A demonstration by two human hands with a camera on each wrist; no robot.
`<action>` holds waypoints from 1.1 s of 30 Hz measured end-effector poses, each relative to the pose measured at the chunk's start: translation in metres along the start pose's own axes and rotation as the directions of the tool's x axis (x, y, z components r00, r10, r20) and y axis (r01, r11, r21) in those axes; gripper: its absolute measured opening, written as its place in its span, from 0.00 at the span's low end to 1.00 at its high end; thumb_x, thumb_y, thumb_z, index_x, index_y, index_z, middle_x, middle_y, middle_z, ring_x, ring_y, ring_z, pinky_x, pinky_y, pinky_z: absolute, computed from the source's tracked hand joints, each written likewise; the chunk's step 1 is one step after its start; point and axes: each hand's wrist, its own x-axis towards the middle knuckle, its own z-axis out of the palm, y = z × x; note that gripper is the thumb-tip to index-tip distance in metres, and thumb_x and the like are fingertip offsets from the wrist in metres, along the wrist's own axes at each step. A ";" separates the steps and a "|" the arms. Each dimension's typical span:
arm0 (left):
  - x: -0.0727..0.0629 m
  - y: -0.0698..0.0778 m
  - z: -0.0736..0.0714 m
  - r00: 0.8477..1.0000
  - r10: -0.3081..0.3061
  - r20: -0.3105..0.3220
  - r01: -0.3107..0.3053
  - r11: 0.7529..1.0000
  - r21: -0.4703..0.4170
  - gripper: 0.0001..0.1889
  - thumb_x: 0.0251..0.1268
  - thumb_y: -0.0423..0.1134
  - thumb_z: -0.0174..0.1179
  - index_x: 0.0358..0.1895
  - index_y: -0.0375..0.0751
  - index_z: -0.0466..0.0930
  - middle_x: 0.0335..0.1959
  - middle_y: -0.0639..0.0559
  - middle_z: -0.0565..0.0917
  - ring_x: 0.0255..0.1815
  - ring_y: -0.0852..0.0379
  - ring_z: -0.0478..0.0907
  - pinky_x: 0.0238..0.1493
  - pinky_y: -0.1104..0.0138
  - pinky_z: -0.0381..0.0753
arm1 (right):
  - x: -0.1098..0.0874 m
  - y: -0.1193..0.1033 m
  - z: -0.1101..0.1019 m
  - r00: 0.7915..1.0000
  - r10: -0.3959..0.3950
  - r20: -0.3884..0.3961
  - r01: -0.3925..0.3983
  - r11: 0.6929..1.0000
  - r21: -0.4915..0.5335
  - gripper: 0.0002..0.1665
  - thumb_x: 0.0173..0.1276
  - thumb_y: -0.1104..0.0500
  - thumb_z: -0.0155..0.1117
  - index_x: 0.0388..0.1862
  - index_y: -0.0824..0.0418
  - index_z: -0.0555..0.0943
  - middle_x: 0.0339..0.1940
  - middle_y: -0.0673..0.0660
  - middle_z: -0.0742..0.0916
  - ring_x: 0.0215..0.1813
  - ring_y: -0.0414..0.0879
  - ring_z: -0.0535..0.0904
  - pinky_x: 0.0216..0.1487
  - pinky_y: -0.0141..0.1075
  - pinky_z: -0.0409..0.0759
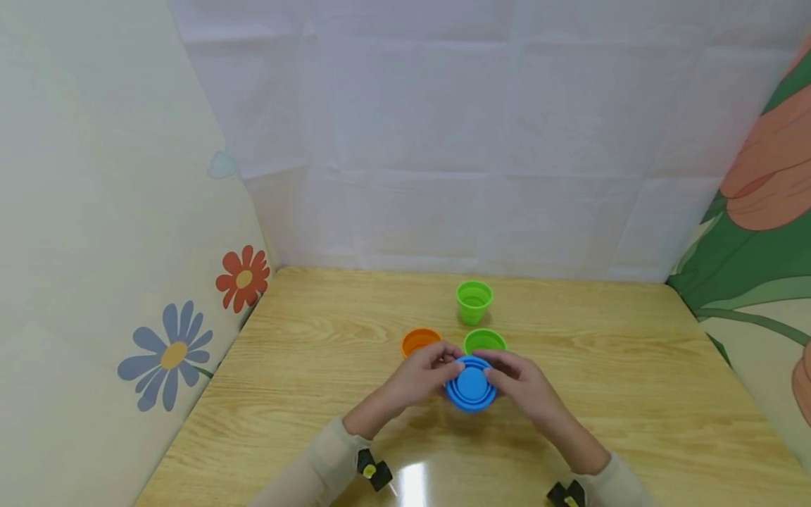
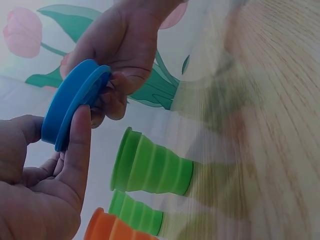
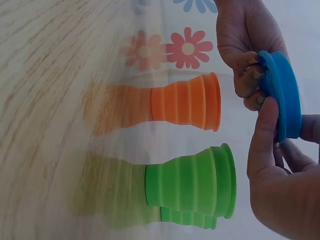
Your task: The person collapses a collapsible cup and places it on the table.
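Observation:
A blue collapsible cup [image 1: 472, 384], folded flat into a thick ringed disc, is held up off the table between both hands. My left hand [image 1: 423, 373] pinches its left edge, thumb on the face nearest me. On the opposite edge my right hand [image 1: 524, 386] grips it the same way. In the left wrist view the folded cup [image 2: 75, 107] is seen edge-on. Just beyond the hands stand an orange collapsible cup [image 1: 421, 339] and a green one [image 1: 485, 339], both extended and upright, partly covered by the fingers in the head view.
A second extended green cup [image 1: 474, 301] stands farther back on the glossy wooden table [image 1: 317, 317]. A white cloth [image 1: 443, 141] hangs behind the table's far edge. Flower-printed panels [image 1: 172, 355] flank it on both sides.

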 end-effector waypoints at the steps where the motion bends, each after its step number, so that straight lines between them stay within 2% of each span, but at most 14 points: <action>1: 0.000 0.000 0.000 1.000 -0.007 0.005 0.007 1.000 -0.017 0.16 0.78 0.41 0.56 0.58 0.31 0.75 0.45 0.44 0.80 0.38 0.56 0.79 0.38 0.63 0.88 | 0.000 0.000 -0.001 1.000 0.015 0.005 -0.015 1.000 0.018 0.25 0.79 0.58 0.57 0.69 0.69 0.74 0.64 0.70 0.80 0.53 0.43 0.83 0.49 0.36 0.86; 8: 0.001 -0.003 -0.001 0.999 -0.032 0.026 0.034 0.997 -0.072 0.18 0.78 0.41 0.56 0.59 0.29 0.74 0.46 0.44 0.81 0.40 0.57 0.80 0.40 0.61 0.89 | -0.001 0.000 -0.005 0.996 0.072 0.046 -0.076 0.993 0.087 0.28 0.80 0.54 0.56 0.70 0.71 0.71 0.63 0.69 0.80 0.52 0.46 0.84 0.51 0.44 0.86; 16: 0.000 -0.001 0.000 0.995 -0.055 0.078 0.067 0.987 -0.147 0.21 0.74 0.37 0.60 0.62 0.26 0.71 0.47 0.42 0.79 0.41 0.57 0.81 0.41 0.61 0.89 | -0.003 -0.001 -0.006 0.994 0.097 0.044 -0.102 0.989 0.112 0.28 0.79 0.57 0.57 0.69 0.74 0.70 0.58 0.64 0.84 0.47 0.44 0.85 0.46 0.41 0.88; 24: 0.000 -0.001 0.002 0.990 -0.095 0.101 0.109 0.984 -0.143 0.22 0.75 0.38 0.60 0.64 0.26 0.70 0.48 0.41 0.80 0.43 0.55 0.81 0.44 0.61 0.89 | -0.006 -0.003 -0.006 0.994 0.106 0.017 -0.107 0.986 0.128 0.26 0.78 0.58 0.58 0.67 0.74 0.72 0.56 0.61 0.85 0.46 0.44 0.85 0.45 0.42 0.88; 33: 0.001 0.001 0.004 0.987 -0.109 0.118 0.128 0.978 -0.163 0.22 0.75 0.39 0.60 0.63 0.28 0.71 0.50 0.41 0.80 0.45 0.54 0.82 0.47 0.59 0.88 | -0.010 -0.005 -0.014 0.987 0.158 0.016 -0.159 0.981 0.114 0.29 0.78 0.53 0.59 0.68 0.71 0.72 0.60 0.64 0.82 0.50 0.47 0.83 0.47 0.44 0.87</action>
